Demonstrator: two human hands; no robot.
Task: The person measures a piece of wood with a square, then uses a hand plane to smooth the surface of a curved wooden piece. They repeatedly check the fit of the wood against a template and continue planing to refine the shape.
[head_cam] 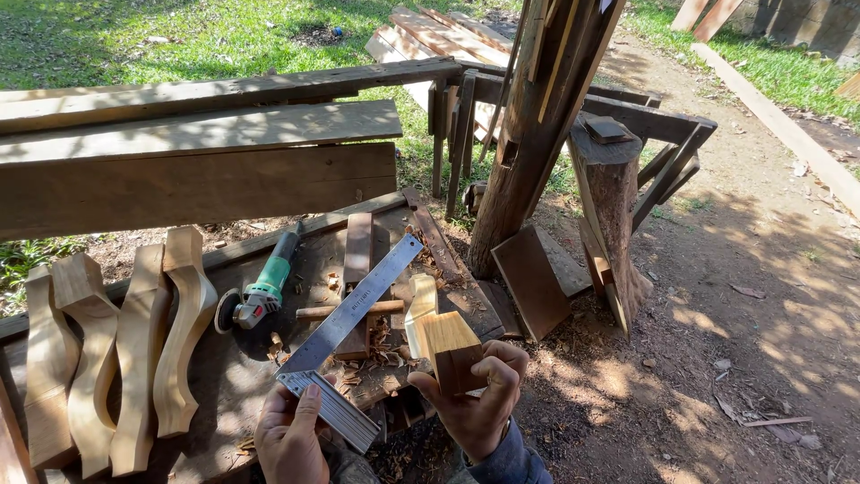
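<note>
- Wooden planks (197,170), long and weathered, lie stacked across the back of our surface (224,367), with sunlit grass beyond and bare dirt to our right.
- Next in size, a rough post (537,134) and a stump (609,206) stand just past the surface's far end.
- Four curved, pale wooden legs (116,350) lie side by side at the left; a green angle grinder (264,291) rests near them among shavings.
- Our steel try square (345,345) has its blade angled up and away; the left hand (288,435) pinches its stock between thumb and fingers.
- Our right hand (479,399) wraps a carved leg piece (443,341), fingers closed around its squared end, near the blade but apart from it.
- We judge a good check needs the stock seated flat against one face (no shavings trapped) and the blade brought down onto the end.
</note>
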